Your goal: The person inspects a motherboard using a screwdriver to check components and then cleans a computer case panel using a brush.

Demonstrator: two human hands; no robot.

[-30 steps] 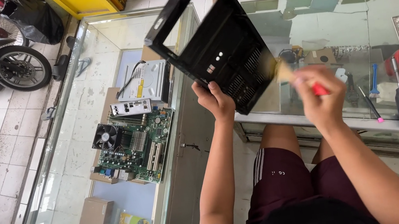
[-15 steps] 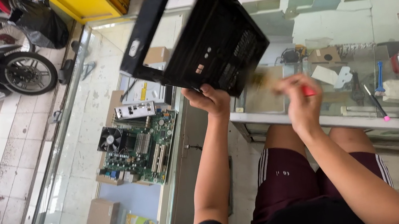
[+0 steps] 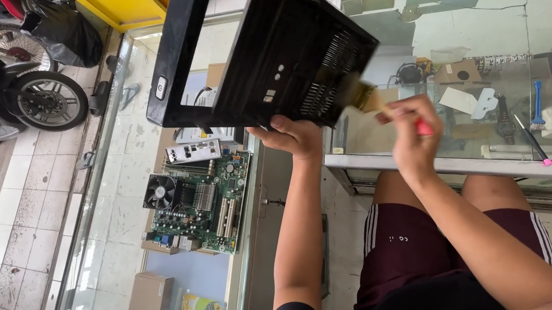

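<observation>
Head view: left hand (image 3: 297,135) props the black computer case (image 3: 266,52) at twelve o'clock, fingers closed under its edge; right hand (image 3: 414,139) grips a paintbrush (image 3: 365,97) against it. One-handed, the case could slip onto the glass tabletop (image 3: 472,32).

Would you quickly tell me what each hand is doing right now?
Left hand: closed on the lower edge of the black computer case, holding it up.
Right hand: closed on a brush at the case.
</observation>
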